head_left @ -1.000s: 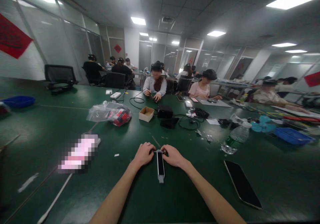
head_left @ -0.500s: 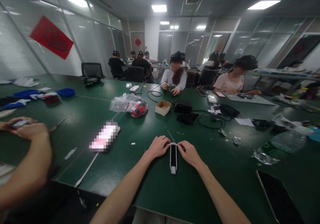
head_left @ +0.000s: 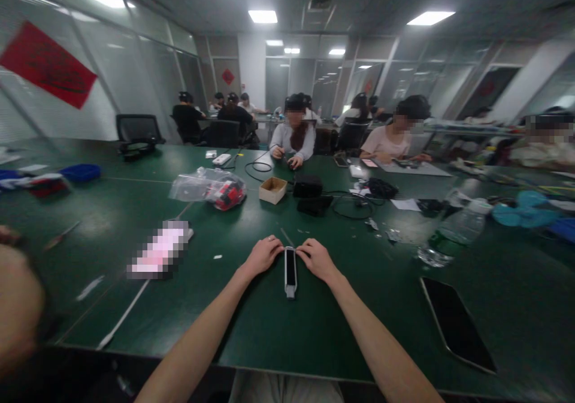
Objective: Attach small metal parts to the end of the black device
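Observation:
A slim white-framed device point(head_left: 290, 269) with a long black face lies on the green table in front of me, its narrow pale end towards me. My left hand point(head_left: 266, 253) rests at its far left corner, thumb and fingers closed together at the edge. At the far right corner, my right hand point(head_left: 318, 259) has its fingertips bent in a pinch against the frame. Both wrists stay low over the tabletop. What exactly the fingertips grip at that far end is too small to make out.
Beyond my hands stand a small open box point(head_left: 272, 191), a plastic bag with red and black parts point(head_left: 226, 192) and a black case point(head_left: 307, 185). To the right are a water bottle point(head_left: 453, 235) and a phone point(head_left: 456, 322). A lit phone point(head_left: 162, 248) lies left, near a neighbour's arm point(head_left: 18, 301).
My view has swung right, so everything sits further left, and more of the room's right side shows. Both hands stay at the device's far end. The neighbour's arm is mostly out of frame.

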The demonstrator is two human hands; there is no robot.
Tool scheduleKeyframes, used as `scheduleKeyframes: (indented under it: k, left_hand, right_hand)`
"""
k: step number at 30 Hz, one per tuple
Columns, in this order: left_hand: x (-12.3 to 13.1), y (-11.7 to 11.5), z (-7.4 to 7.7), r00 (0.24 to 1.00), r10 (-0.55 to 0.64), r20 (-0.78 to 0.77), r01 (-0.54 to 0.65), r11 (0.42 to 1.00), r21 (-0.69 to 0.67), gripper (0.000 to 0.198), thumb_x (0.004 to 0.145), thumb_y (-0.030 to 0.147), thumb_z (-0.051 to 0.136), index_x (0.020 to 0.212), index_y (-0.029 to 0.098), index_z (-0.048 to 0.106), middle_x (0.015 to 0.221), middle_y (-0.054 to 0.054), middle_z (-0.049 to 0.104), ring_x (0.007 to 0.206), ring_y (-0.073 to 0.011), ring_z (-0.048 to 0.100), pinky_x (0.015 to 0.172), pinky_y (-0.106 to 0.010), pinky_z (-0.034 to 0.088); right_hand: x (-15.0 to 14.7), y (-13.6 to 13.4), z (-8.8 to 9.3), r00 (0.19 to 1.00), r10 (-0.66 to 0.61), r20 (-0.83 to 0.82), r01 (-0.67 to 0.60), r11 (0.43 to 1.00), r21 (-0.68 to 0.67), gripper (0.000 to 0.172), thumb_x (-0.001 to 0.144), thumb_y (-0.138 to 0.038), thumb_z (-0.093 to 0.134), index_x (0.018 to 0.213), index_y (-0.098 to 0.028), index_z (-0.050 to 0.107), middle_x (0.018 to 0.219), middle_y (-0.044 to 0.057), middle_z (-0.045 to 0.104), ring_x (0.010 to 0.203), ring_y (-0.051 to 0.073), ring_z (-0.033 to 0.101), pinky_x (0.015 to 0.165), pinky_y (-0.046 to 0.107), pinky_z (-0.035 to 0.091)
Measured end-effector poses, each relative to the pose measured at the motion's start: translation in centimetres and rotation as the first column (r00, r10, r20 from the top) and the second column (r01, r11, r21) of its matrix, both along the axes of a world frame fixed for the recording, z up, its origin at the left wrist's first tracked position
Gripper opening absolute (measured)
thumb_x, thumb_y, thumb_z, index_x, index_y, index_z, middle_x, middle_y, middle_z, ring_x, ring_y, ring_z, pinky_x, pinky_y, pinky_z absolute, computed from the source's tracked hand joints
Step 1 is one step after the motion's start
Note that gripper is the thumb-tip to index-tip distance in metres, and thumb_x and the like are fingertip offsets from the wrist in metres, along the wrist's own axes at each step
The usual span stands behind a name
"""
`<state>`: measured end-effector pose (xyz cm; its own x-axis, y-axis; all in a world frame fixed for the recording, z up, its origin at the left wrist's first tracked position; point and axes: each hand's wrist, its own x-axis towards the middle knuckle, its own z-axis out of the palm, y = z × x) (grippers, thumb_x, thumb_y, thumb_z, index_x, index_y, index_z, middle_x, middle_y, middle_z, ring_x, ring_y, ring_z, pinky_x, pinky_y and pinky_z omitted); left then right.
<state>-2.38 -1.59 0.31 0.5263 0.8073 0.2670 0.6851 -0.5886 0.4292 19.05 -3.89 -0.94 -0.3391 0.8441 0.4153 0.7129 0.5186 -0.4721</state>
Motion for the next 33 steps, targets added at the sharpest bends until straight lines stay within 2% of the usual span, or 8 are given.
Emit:
scheduleKeyframes:
  k: [8, 14, 19, 23, 27, 30, 31, 33]
  left_hand:
    - [-0.2, 2.1, -0.9, 1.0, -0.003, 0.017, 0.004, 1.0, -0.025, 0.031, 0.094, 0.037, 0.038, 0.082, 0.02, 0.06, 0.083, -0.003, 0.059, 0.077, -0.0175, 0.058, 0.071, -0.028, 0.045]
    - [0.3, 0.4, 0.0, 0.999, 0.053, 0.003, -0.053, 0.998, 0.016, 0.034, 0.095, 0.037, 0.038, 0.079, 0.018, 0.06, 0.081, -0.005, 0.058, 0.077, -0.018, 0.057, 0.072, -0.03, 0.044]
    - [0.4, 0.0, -0.5, 0.992, 0.12, -0.035, -0.117, 0.991, 0.064, 0.027, 0.094, 0.036, 0.044, 0.083, 0.018, 0.061, 0.084, -0.003, 0.059, 0.08, -0.0166, 0.057, 0.073, -0.028, 0.044]
    - [0.5, -0.3, -0.6, 0.992, 0.125, -0.002, -0.124, 0.989, 0.078, 0.02, 0.093, 0.03, 0.045, 0.087, 0.019, 0.061, 0.09, -0.004, 0.06, 0.085, -0.0169, 0.058, 0.077, -0.029, 0.044]
    - [0.1, -0.4, 0.6, 0.984, 0.178, 0.011, -0.178, 0.981, 0.071, 0.016, 0.091, 0.031, 0.049, 0.096, 0.019, 0.058, 0.099, -0.007, 0.06, 0.094, -0.0205, 0.057, 0.084, -0.034, 0.043]
    - [-2.2, -0.3, 2.8, 0.91, 0.403, -0.095, -0.387, 0.91, 0.146, 0.028, 0.088, 0.035, 0.052, 0.112, 0.02, 0.054, 0.116, -0.011, 0.059, 0.111, -0.0267, 0.051, 0.093, -0.041, 0.038]
    - [-3.6, -0.3, 3.7, 0.853, 0.506, -0.125, -0.484, 0.858, 0.17, 0.036, 0.087, 0.037, 0.052, 0.118, 0.019, 0.051, 0.121, -0.013, 0.057, 0.115, -0.0287, 0.048, 0.094, -0.042, 0.037]
    - [-7.5, -0.5, 5.4, 0.688, 0.698, -0.199, -0.67, 0.716, 0.196, 0.051, 0.084, 0.041, 0.054, 0.127, 0.015, 0.045, 0.127, -0.018, 0.053, 0.118, -0.0332, 0.046, 0.094, -0.045, 0.037]
  right_hand:
    - [-0.1, 0.6, 0.7, 0.991, -0.08, 0.108, 0.077, 0.996, 0.034, 0.017, 0.089, -0.03, 0.058, 0.089, -0.021, 0.072, 0.087, 0.004, 0.063, 0.086, 0.016, 0.056, 0.078, 0.027, 0.045]
    - [-0.2, -0.4, 0.8, 0.996, -0.084, 0.022, 0.084, 0.996, 0.019, 0.017, 0.088, -0.027, 0.057, 0.084, -0.019, 0.071, 0.085, 0.005, 0.062, 0.085, 0.017, 0.057, 0.079, 0.029, 0.045]
    - [0.1, -0.2, -0.3, 0.997, -0.067, -0.024, 0.067, 0.998, 0.014, 0.021, 0.091, -0.03, 0.052, 0.086, -0.019, 0.07, 0.086, 0.006, 0.062, 0.084, 0.018, 0.058, 0.079, 0.032, 0.046]
    - [0.2, -0.5, -0.2, 0.996, -0.084, -0.023, 0.084, 0.996, -0.015, 0.021, 0.09, -0.03, 0.051, 0.089, -0.019, 0.068, 0.089, 0.006, 0.062, 0.084, 0.018, 0.058, 0.077, 0.032, 0.047]
    - [0.1, -1.0, 0.4, 0.995, -0.094, -0.026, 0.092, 0.992, -0.082, 0.022, 0.09, -0.031, 0.05, 0.09, -0.019, 0.068, 0.09, 0.006, 0.061, 0.081, 0.018, 0.059, 0.074, 0.031, 0.048]
    - [0.1, -1.0, 0.6, 0.995, -0.089, -0.046, 0.084, 0.991, -0.108, 0.022, 0.09, -0.032, 0.05, 0.089, -0.019, 0.068, 0.09, 0.006, 0.061, 0.08, 0.018, 0.059, 0.072, 0.031, 0.048]
    - [0.1, -1.0, 0.6, 0.995, -0.085, -0.054, 0.079, 0.991, -0.111, 0.022, 0.09, -0.033, 0.05, 0.089, -0.019, 0.068, 0.089, 0.006, 0.061, 0.079, 0.017, 0.059, 0.071, 0.031, 0.048]
    - [0.1, -0.9, 0.5, 0.994, -0.082, -0.071, 0.074, 0.991, -0.115, 0.023, 0.09, -0.033, 0.05, 0.089, -0.019, 0.068, 0.089, 0.005, 0.061, 0.079, 0.017, 0.058, 0.071, 0.031, 0.048]
